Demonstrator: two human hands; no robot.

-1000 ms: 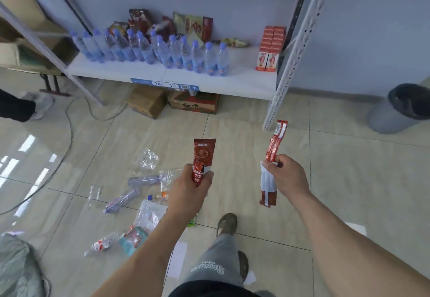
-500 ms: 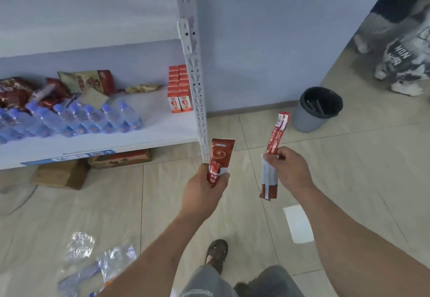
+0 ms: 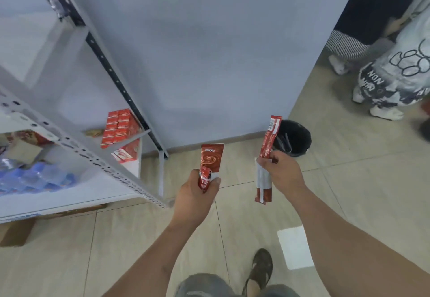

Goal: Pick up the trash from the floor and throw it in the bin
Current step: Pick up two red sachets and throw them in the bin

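Observation:
My left hand (image 3: pixel 195 194) grips the lower end of a brown-red snack wrapper (image 3: pixel 210 160) that stands upright above the fist. My right hand (image 3: pixel 283 173) pinches a long red and white wrapper (image 3: pixel 267 143) at its middle, so one end points up and the other hangs below the fingers. A grey bin with a black liner (image 3: pixel 295 138) stands on the floor against the wall, just beyond my right hand. The upper end of the long wrapper overlaps the bin's left rim in the view.
A white metal shelf rack (image 3: pixel 93 154) with red boxes (image 3: pixel 118 126) and water bottles (image 3: pixel 35 178) stands at the left. Two people's legs (image 3: pixel 381 82) are at the upper right. A white paper (image 3: pixel 294 246) lies on the tiles near my foot (image 3: pixel 261 266).
The view has swung right and moved toward the bin, which now looks larger and closer to my right hand. The floor litter has left the view. Both hands keep their wrappers.

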